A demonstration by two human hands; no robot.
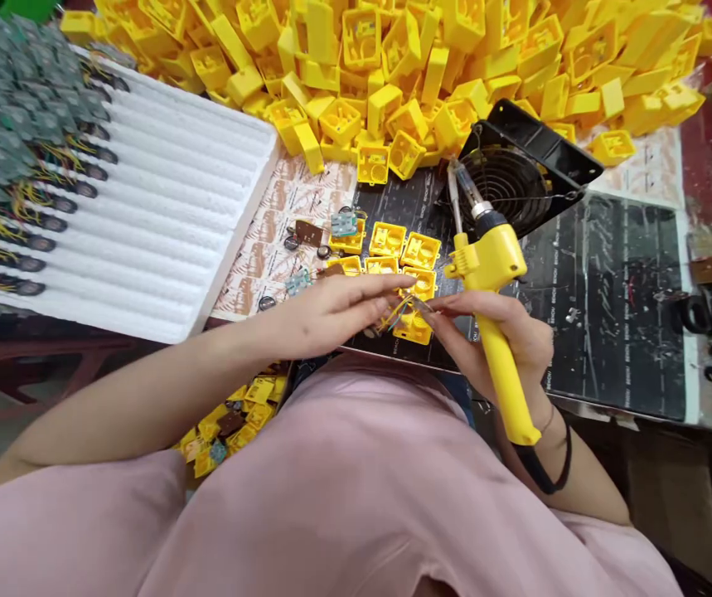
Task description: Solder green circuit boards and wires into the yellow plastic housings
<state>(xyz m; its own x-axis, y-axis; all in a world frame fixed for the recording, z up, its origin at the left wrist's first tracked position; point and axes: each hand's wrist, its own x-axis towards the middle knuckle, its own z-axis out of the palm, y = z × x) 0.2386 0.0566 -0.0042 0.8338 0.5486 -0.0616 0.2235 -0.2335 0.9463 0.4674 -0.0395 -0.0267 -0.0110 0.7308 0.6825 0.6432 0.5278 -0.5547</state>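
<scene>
My right hand [497, 340] is wrapped round the handle of a yellow soldering gun [491, 282], its tip pointing up and away toward the fan. Its fingertips also meet those of my left hand [336, 308] over a small yellow plastic housing [414, 328] with thin coloured wires. My left hand pinches those wires at the housing. Several more yellow housings [402, 247] lie in a row just beyond, on the black mat [604, 282].
A huge heap of yellow housings [430, 58] fills the back. A black fan [517, 170] stands behind the soldering gun. A white foam tray [162, 207] holding wired circuit boards [13, 141] lies at left. Loose boards and parts [312, 236] sit nearby.
</scene>
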